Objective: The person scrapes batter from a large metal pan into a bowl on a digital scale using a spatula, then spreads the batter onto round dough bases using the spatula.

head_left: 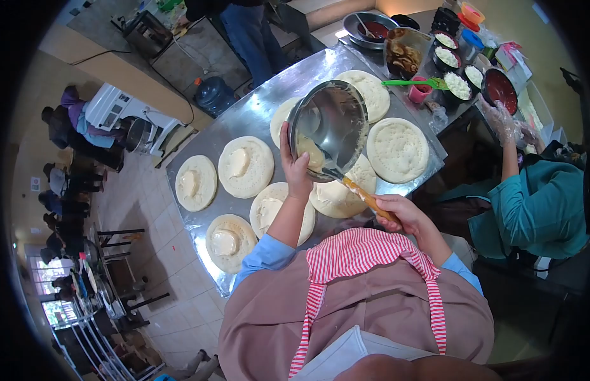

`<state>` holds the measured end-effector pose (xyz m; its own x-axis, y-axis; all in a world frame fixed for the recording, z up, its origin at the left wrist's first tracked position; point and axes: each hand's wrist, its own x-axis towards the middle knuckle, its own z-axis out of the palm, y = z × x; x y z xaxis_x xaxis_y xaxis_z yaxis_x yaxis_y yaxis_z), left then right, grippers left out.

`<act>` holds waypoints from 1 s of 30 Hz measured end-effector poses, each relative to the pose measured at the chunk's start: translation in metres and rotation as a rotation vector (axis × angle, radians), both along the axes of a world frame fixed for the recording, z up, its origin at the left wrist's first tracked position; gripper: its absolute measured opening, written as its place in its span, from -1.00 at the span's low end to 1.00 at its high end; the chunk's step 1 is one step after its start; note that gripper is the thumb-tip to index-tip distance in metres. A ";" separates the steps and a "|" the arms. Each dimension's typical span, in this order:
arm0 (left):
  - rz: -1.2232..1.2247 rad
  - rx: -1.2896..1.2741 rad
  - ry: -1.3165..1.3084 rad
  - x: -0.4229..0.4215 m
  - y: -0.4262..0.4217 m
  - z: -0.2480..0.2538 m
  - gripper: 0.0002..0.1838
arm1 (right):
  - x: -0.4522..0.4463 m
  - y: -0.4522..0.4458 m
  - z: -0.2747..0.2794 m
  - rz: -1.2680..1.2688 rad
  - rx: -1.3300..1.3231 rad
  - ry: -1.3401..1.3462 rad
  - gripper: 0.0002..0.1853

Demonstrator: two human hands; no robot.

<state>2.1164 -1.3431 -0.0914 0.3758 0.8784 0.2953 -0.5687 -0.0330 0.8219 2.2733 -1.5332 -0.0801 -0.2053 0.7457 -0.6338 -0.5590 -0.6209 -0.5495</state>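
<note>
My left hand [296, 166] grips the rim of a tilted metal mixing bowl [336, 108], which holds some pale creamy sauce [311, 152]. With my right hand [400, 214] I hold the wooden handle of a spatula [365, 195]; its head reaches into the bowl. Below the bowl, several round pizza bases [396, 149] lie on the metal table. Dollops of the same pale cream sit on the bases at the left, such as the one with a cream mound [225, 243]. The bowl hides parts of the bases under it.
A co-worker in a teal top [539, 203] stands at the right, a gloved hand near a bowl of red sauce [500, 91]. A green brush [412, 82], a pink cup [420, 93] and bowls of white topping [458, 86] crowd the far right. The metal table [190, 222] ends at the left.
</note>
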 end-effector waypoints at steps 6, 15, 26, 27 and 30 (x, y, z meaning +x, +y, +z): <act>-0.129 -0.178 0.003 0.019 -0.012 -0.021 -0.25 | 0.003 -0.010 -0.027 -0.064 0.074 0.462 -0.64; 0.033 -0.603 0.050 -0.005 -0.017 -0.012 -0.39 | 0.038 -0.055 -0.026 -0.327 0.146 0.142 -0.58; 0.295 -0.473 -0.044 -0.065 0.007 0.017 -0.40 | 0.051 -0.092 -0.111 -0.406 0.021 -1.856 -0.59; 0.295 -0.475 -0.043 -0.064 0.006 0.018 -0.40 | 0.049 -0.091 -0.118 -0.300 0.000 -2.079 -0.57; 0.398 -0.453 0.021 -0.061 0.004 0.029 -0.34 | 0.038 -0.091 -0.128 -0.221 0.043 -2.103 -0.52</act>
